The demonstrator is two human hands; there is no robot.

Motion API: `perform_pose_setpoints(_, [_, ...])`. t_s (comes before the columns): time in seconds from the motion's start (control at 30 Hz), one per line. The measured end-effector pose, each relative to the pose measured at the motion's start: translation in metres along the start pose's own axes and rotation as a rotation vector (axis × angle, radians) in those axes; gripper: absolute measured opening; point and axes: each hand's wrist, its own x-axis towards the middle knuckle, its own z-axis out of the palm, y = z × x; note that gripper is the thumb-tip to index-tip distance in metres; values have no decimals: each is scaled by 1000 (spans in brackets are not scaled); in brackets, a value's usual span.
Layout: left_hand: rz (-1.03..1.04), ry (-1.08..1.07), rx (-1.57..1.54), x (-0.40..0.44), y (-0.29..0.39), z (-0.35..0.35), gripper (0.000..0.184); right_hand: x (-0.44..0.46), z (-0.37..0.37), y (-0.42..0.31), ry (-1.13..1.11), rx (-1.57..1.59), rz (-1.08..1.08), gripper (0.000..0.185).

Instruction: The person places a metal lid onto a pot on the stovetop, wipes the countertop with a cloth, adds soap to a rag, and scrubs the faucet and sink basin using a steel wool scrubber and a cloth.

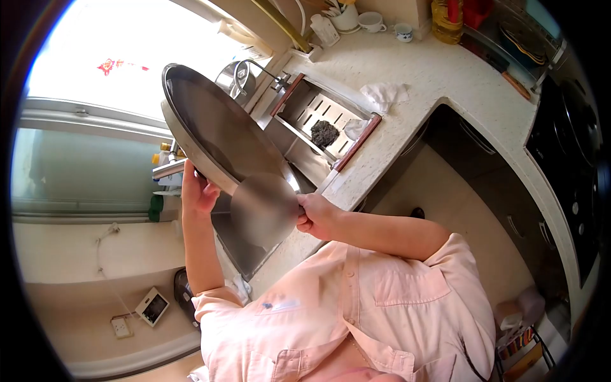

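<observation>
A large metal wok (216, 121) is tilted up on its side over the sink, its grey-brown inside facing right. My left hand (200, 190) is closed at the wok's lower left edge, fingers partly hidden behind it. My right hand (317, 215) is wrapped round the wok's near right side, perhaps at a handle that I cannot make out. A blurred patch covers the near part of the wok between my hands. The sink basin (245, 245) shows below it. Right of the wok, a dark scouring pad (324, 134) lies on a slotted metal tray (304, 109) across the sink.
A faucet (280, 81) stands behind the sink. A crumpled plastic bag (385, 95), cups (372, 23), an oil bottle (447, 22) and a knife (496, 67) are on the counter (420, 63). The black stove (566, 165) is at right. Bottles (167, 153) stand by the window.
</observation>
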Motion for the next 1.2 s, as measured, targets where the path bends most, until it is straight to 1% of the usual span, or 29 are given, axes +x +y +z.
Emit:
perform_pose_setpoints(0.1, [-18,-60,10,0,1,-2,33,-1,1,0,12,3,1,17])
perform_pose_setpoints(0.5, [-103,-46,-30,-5,0,-5,30,-2,-3,2,42,22,28,15])
perform_pose_setpoints(0.6, [-138,-108,-33,-6,1,-4,29,-8,2,0,69,1,31,19])
perform_pose_setpoints(0.63, [-104,-61,-37,-7,-1,-3,28,-10,4,0,86,-8,31,22])
perform_pose_setpoints(0.67, [-70,-17,-41,-7,-3,-2,28,-8,2,1,72,-7,30,20])
perform_pose_setpoints(0.73, [-4,17,-32,-10,-6,3,27,-4,-6,1,52,-8,13,16])
perform_pose_setpoints(0.77, [25,2,-20,-15,-6,10,27,-5,-6,-2,47,-22,10,16])
perform_pose_setpoints(0.83, [14,-30,-49,-20,-6,14,26,-7,-5,-6,52,-51,-12,17])
perform_pose_setpoints(0.87, [-30,-96,-95,-24,-4,13,24,-4,-8,-6,36,-61,-17,16])
perform_pose_setpoints(0.9, [-10,-128,-79,-23,-5,7,24,0,-12,-6,18,-70,-22,16])
perform_pose_setpoints(0.93, [3,-73,-100,-26,-4,12,24,2,-13,-6,20,-93,-28,17])
perform_pose_setpoints(0.97, [1,-59,-115,-27,-4,9,24,-10,-1,-10,60,-98,-28,22])
perform_pose_setpoints(1.03, [27,-64,-156,-27,-6,3,24,-17,5,-12,73,-101,-43,22])
perform_pose_setpoints(1.13, [-9,-13,-214,-36,-6,15,23,-12,-3,-9,31,-100,-25,22])
perform_pose_setpoints(1.2, [-45,-82,-197,-31,-6,3,22,-8,-8,-7,25,-87,-23,17])
